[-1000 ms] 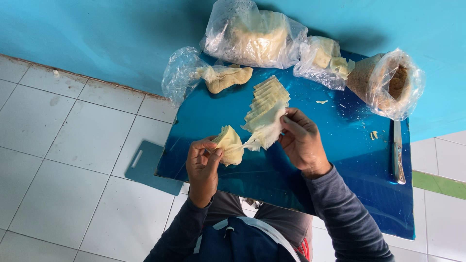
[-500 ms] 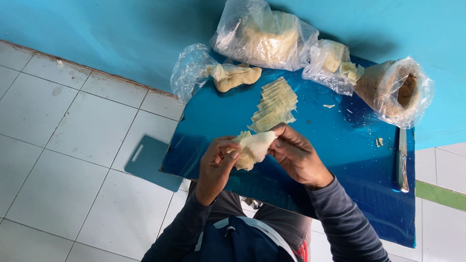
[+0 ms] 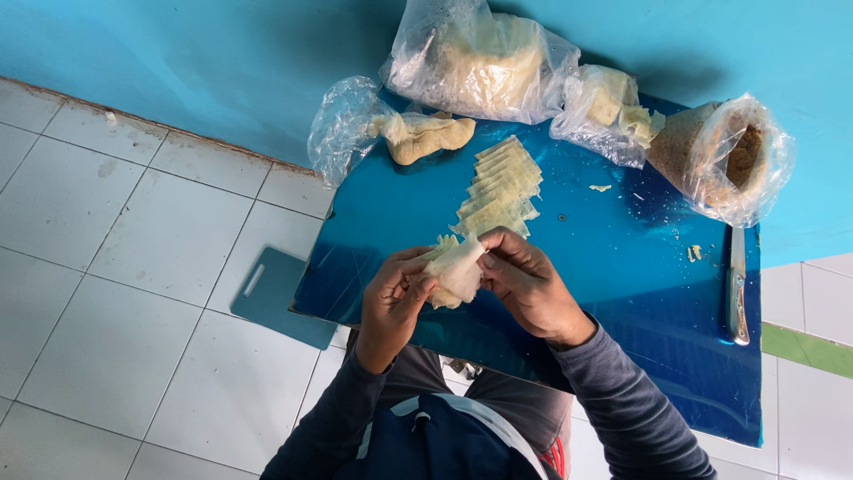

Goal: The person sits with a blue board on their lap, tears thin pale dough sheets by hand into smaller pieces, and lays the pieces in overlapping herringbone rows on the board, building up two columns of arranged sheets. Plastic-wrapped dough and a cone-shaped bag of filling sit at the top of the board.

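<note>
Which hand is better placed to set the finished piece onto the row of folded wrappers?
Probably the right hand: it sits just below the row of folded wrappers, while the left hand lies farther away.

Home kitchen corner: tiled floor (image 3: 133, 267), blue worktop (image 3: 622, 293), bagged dough (image 3: 480, 62).

One head-worn camera looks steeply down, close over the blue board (image 3: 622, 267) and tiled floor (image 3: 133, 267).

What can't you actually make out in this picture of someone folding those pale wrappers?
- Head view: what is inside the pale wrapper is hidden by the left hand and right hand.
- Large bag: its top is cut off by the frame edge.
- Brown-filled bag: crinkled plastic blurs its contents.
- Knife: its edge is too small to judge.
</note>
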